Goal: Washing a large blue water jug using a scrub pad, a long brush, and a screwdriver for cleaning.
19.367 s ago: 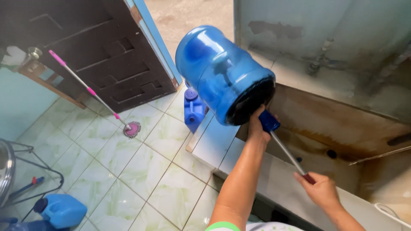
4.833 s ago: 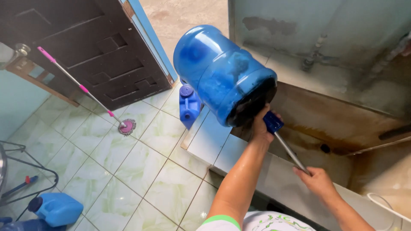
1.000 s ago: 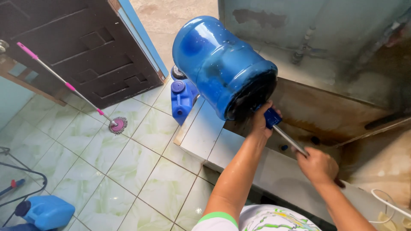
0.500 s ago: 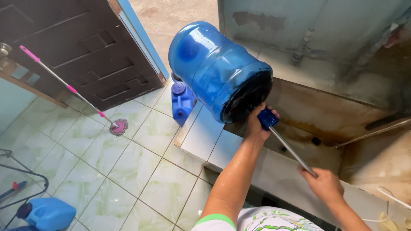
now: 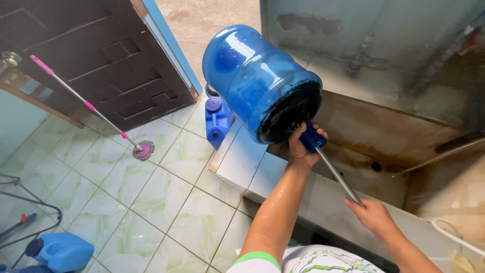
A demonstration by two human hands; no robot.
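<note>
A person's left hand (image 5: pixel 302 146) gripped the neck of a large blue water jug (image 5: pixel 260 83), fingers curled around it, holding the jug tilted on its side above a white tiled ledge (image 5: pixel 241 161) beside a stained concrete wash basin (image 5: pixel 384 146). The right hand (image 5: pixel 373 215) was closed around a metal rod (image 5: pixel 337 175) that ran through a blue cap (image 5: pixel 311 139) into the jug's mouth. A small blue jerrycan (image 5: pixel 217 119) stood just behind the ledge, a pink-handled mop (image 5: pixel 91 107) leaned against a dark wooden door (image 5: pixel 86 55), and another blue container (image 5: pixel 60 251) sat on the green tiled floor (image 5: pixel 151 202).
</note>
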